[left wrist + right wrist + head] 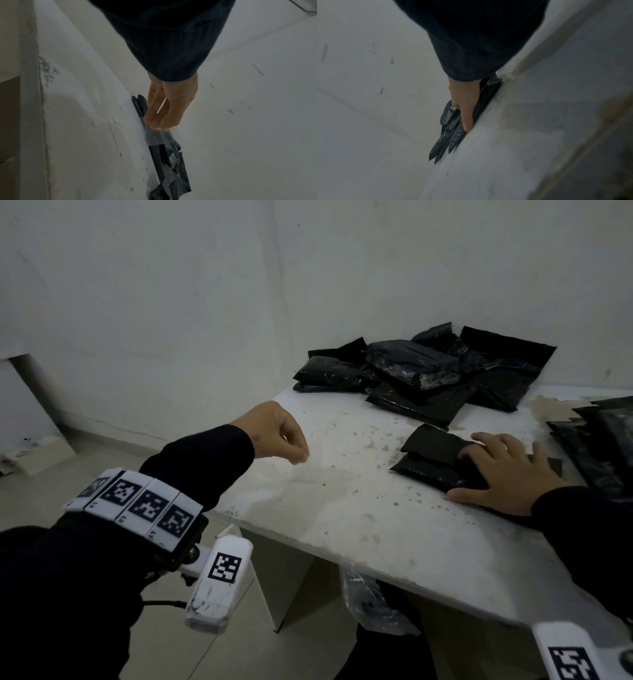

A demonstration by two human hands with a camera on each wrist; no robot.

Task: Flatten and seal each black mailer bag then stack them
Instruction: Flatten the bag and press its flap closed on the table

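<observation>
Right hand (507,474) is flat on a small black mailer bag (435,457) near the right side of the white table (342,491), fingers spread and straight, palm pressing it down. The bag's flap looks folded over on top of the body, with the fingertips resting on the flap. The right wrist view shows the same thing edge-on: straight fingers (467,121) lying along the black plastic against the tabletop.

Left hand (281,436) is up off the table near its left edge, well apart from that bag. Its fingertips are bunched together with the thumb, and in the left wrist view they're pinching a thin clear strip (158,136) — looks like a peel-off liner, though it's see-through and blurry so I can't swear to what it is. It hangs down from the fingers (163,119).

Further back on the table there's a loose pile of black mailers (428,371), puffy and overlapping at all angles, close to the wall (171,302). At the far right edge of the head view sits a flatter stack of black mailers (603,440), just beside the right hand — only part of it is in frame.

The tabletop is stained and speckled. A crumpled clear plastic bag (370,601) hangs under the table's front edge. Both wrists wear dark sleeves, and the left one carries a band of white marker tags (137,501).
</observation>
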